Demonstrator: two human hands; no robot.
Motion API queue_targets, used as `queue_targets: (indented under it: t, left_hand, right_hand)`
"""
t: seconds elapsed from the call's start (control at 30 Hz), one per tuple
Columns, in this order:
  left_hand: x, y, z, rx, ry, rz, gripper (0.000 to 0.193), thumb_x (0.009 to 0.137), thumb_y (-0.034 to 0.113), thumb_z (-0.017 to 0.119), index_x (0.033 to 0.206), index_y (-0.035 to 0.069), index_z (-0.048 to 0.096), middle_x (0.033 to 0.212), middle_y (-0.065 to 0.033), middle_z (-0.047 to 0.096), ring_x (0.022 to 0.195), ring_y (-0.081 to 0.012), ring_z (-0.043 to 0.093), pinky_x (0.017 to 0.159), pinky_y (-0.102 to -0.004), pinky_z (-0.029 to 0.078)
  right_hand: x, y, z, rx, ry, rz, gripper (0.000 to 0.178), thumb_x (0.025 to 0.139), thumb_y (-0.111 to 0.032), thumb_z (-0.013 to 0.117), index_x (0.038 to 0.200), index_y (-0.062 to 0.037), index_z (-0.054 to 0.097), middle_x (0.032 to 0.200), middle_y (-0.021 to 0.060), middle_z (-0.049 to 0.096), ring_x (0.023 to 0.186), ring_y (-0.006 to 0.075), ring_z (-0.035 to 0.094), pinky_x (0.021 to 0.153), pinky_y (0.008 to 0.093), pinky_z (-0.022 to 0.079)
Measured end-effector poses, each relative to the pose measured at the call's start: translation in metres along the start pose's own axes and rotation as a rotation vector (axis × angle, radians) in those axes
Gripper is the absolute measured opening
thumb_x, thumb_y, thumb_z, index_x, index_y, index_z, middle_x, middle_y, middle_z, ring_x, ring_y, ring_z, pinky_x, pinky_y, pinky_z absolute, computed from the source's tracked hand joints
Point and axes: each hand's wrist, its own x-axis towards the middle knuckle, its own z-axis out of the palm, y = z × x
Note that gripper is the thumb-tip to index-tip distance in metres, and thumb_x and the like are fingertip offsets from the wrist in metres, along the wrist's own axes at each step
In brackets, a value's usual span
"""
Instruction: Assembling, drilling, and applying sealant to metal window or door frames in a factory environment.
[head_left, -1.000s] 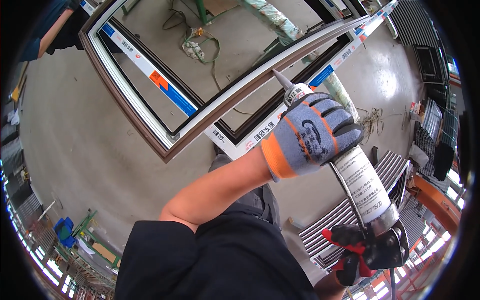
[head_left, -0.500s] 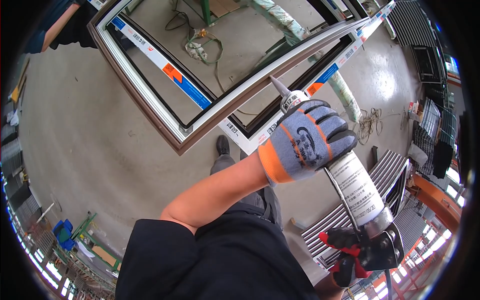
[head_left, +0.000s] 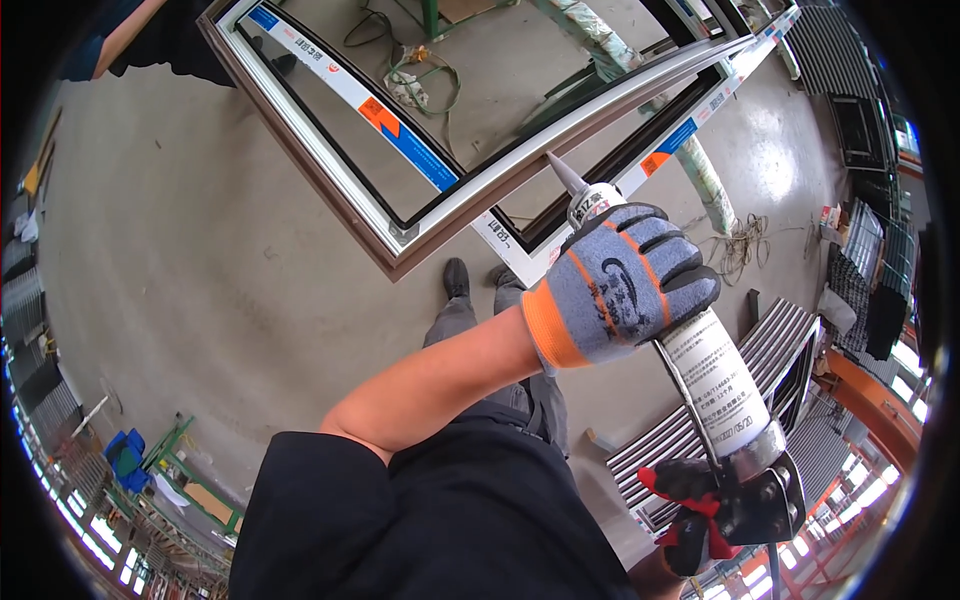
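Note:
My left hand point(head_left: 618, 290), in a grey glove with orange cuff and stripes, is wrapped round the front of a white sealant cartridge point(head_left: 718, 378). The cartridge sits in a caulking gun point(head_left: 765, 490). At the gun's rear, my right hand point(head_left: 695, 515), in a black and red glove, is closed round the handle, partly hidden by the gun. The grey nozzle point(head_left: 567, 175) points up and left, its tip at the brown edge of a window frame point(head_left: 400, 262). Whether the tip touches the frame, I cannot tell.
Green, plastic-wrapped supports point(head_left: 705, 185) stand around the frame. A cable point(head_left: 740, 250) lies coiled on the floor at right. Long metal profiles point(head_left: 735, 400) are stacked near my right side. Another person's arm point(head_left: 130, 38) shows at the upper left.
The window frame's near corner now appears farther right and slightly higher in view, and a second shoe of mine shows. Both hands keep their hold on the gun, and the nozzle stays by the frame edge.

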Motion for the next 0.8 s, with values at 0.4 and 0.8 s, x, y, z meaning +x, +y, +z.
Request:
queue_targets:
  t: [0.4,0.8]
  left_hand:
    - [-0.023,0.020,-0.026,0.054,0.021,-0.018,0.032,0.060,0.018,0.072,0.092,0.018,0.067,0.092,-0.0026,0.066,0.089,-0.0235,0.066,0.086,-0.0403,0.053]
    - [-0.054,0.034,-0.049,0.031,-0.005,-0.041,0.027,0.073,0.019,0.063,0.100,0.016,0.066,0.099,-0.0049,0.062,0.095,-0.0263,0.061,0.088,-0.0407,0.048]
  right_hand:
    - [-0.025,-0.005,0.013,-0.015,-0.032,0.002,0.039,0.085,-0.030,0.058,0.096,0.0073,0.052,0.076,0.0187,0.057,0.070,0.0316,0.061,0.069,0.0466,0.053]
    - [-0.048,0.009,0.017,-0.025,-0.084,-0.015,0.039,0.085,-0.030,0.058,0.096,0.0072,0.052,0.077,0.0186,0.057,0.071,0.0316,0.061,0.069,0.0469,0.053]
